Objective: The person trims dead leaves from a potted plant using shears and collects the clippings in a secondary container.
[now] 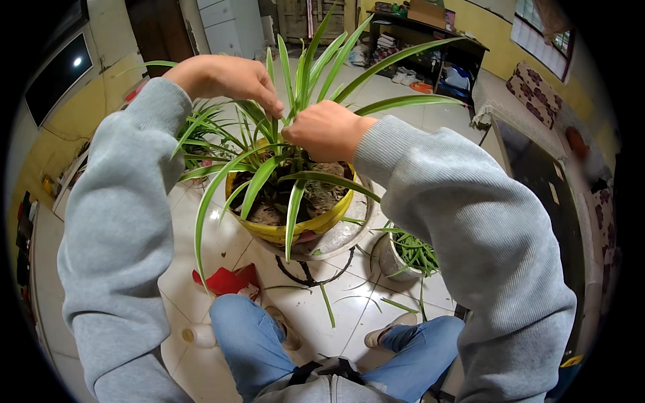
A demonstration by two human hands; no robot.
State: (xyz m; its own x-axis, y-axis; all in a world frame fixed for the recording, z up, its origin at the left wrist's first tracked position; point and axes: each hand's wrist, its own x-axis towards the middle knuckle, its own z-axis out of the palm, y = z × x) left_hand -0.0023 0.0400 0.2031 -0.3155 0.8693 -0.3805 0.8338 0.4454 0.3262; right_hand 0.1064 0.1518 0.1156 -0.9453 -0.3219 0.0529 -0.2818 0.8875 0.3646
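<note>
A spider plant with white-striped green leaves [263,182] grows in a yellow pot [282,232] filled with soil. The pot rests on a round pale stand top [352,229] with dark curved metal below. My left hand [237,83] reaches over from the upper left, its fingertips pointing down among the leaves. Just to the right, my right hand [322,130] is curled close to the plant's centre above the soil. The curled fingers hide whatever lies inside the right hand, and I cannot tell whether the left fingertips pinch a leaf.
Cut leaf pieces [327,305] lie scattered on the tiled floor. A white bucket [398,264] holds leaf cuttings at the right. A red object [229,279] and a pale cylindrical container [199,335] lie at the lower left. More potted plants [201,126] stand behind on the left.
</note>
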